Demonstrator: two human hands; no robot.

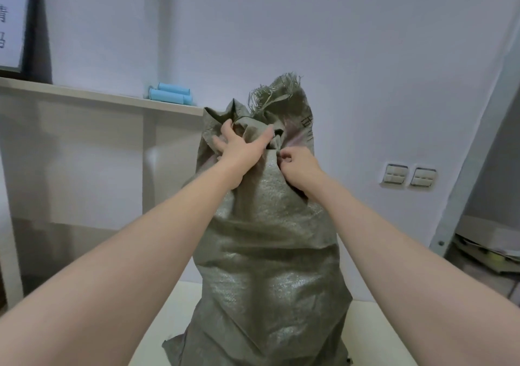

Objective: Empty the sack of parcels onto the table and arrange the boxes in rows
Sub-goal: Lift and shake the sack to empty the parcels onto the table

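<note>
**Left hand (239, 147) and right hand (298, 168) at the neck of the woven sack (267, 253)**

Both bare forearms reach forward to the top of the sack. The left hand lies over the gathered neck, its fingers spread with the tips buried in the folds and the thumb stretched across the bunched cloth, so it clasps a handful of fabric. The right hand sits just beside it and a little lower, its fingers curled tight and pinching the fabric where the neck narrows.

The sack stands upright on a white table (374, 346), directly ahead of the person. It is grey-green woven plastic, coarse in weave, with a dull sheen where light catches the bulges. Its body is full and lumpy, wide at the base and tapering to the crumpled neck. Above the hands the mouth flares into loose folds, and the cut edge is frayed into a fringe of stray threads. Dark printed characters show on the upper right side, too creased to read. One bottom corner lies flat on the tabletop at the lower left.

Behind the sack to the left runs a pale wood-grain shelf (84, 95). Two pale-blue cylinders (171, 94) lie on it side by side, and a black-framed sign (17, 28) leans at its far end. Two white wall switches (409, 174) are set in the plain wall (281, 28) to the right.
</note>
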